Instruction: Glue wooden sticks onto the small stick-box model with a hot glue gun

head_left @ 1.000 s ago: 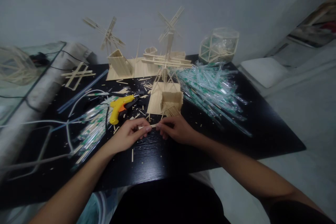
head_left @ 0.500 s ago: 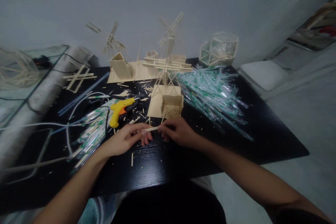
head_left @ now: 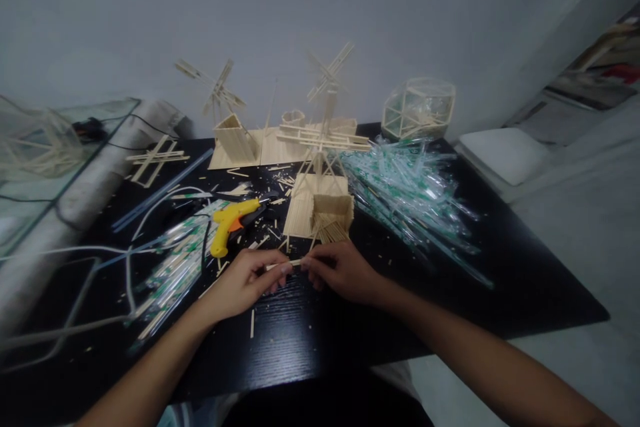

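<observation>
Head view: my left hand (head_left: 247, 280) and right hand (head_left: 345, 271) both pinching short wooden stick (head_left: 295, 262), one toward each end. Stick between fingertips over black table (head_left: 320, 340), long axis roughly left-right. Open wooden box (head_left: 330, 205) just beyond, nearer right hand. Yellow glue gun (head_left: 227, 217) nearer left.

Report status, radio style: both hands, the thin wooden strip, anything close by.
Left hand and right hand pinching one thin wooden strip. Yellow glue gun lying beyond left hand. Open wooden box just beyond right hand.
</observation>
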`<action>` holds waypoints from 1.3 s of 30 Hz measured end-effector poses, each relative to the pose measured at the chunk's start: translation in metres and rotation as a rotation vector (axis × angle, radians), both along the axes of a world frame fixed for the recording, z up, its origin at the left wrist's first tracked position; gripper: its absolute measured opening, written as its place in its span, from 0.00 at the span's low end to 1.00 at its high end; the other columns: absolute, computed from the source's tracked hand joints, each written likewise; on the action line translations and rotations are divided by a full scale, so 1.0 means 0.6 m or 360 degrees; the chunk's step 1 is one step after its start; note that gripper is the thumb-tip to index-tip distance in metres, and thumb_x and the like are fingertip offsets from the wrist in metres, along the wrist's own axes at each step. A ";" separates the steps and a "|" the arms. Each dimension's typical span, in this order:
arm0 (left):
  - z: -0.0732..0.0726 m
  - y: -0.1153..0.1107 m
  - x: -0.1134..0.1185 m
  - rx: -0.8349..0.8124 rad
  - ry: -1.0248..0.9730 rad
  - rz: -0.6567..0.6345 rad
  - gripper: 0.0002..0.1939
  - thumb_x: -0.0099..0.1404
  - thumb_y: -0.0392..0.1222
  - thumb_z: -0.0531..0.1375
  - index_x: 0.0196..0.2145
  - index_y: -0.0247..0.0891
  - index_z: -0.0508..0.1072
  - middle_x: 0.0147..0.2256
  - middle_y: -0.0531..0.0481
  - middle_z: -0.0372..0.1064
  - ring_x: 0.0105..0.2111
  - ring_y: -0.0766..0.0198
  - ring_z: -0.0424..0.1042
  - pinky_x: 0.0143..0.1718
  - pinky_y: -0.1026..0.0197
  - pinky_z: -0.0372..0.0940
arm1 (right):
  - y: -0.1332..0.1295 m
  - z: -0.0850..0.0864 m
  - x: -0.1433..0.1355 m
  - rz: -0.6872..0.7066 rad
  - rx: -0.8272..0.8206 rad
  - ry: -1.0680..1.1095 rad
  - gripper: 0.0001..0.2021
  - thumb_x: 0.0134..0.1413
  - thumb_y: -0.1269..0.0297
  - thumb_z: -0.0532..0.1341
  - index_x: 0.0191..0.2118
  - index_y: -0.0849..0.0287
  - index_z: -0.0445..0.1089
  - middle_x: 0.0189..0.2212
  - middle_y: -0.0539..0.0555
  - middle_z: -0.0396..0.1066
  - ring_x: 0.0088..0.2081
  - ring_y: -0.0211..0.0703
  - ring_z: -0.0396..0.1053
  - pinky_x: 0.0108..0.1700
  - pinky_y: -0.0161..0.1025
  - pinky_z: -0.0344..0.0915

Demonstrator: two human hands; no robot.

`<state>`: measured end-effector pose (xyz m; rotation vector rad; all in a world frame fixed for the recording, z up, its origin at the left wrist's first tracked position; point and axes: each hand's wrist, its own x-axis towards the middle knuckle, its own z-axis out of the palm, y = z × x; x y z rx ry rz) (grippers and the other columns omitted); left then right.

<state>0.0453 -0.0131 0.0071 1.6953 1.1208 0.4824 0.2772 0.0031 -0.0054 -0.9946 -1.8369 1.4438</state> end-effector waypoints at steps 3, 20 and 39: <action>0.007 0.000 0.001 -0.0006 -0.0014 -0.0059 0.19 0.74 0.51 0.54 0.35 0.35 0.75 0.28 0.51 0.73 0.25 0.69 0.72 0.27 0.69 0.65 | 0.001 -0.001 0.001 0.0017 -0.0007 -0.0012 0.15 0.65 0.63 0.60 0.26 0.61 0.73 0.19 0.48 0.71 0.22 0.35 0.68 0.29 0.32 0.63; 0.019 0.006 -0.017 0.0147 -0.0018 -0.0131 0.12 0.74 0.43 0.54 0.43 0.37 0.76 0.35 0.49 0.77 0.33 0.65 0.75 0.36 0.64 0.68 | 0.002 0.000 0.011 -0.0039 0.0003 -0.0024 0.14 0.66 0.62 0.60 0.30 0.60 0.75 0.22 0.49 0.73 0.24 0.36 0.69 0.30 0.32 0.64; 0.016 0.005 -0.001 0.0310 0.0143 -0.0153 0.15 0.76 0.46 0.52 0.40 0.38 0.75 0.32 0.52 0.72 0.32 0.66 0.70 0.35 0.66 0.63 | 0.000 0.007 0.006 -0.0077 0.0081 -0.0086 0.15 0.66 0.64 0.60 0.27 0.60 0.74 0.20 0.48 0.72 0.23 0.35 0.68 0.31 0.33 0.63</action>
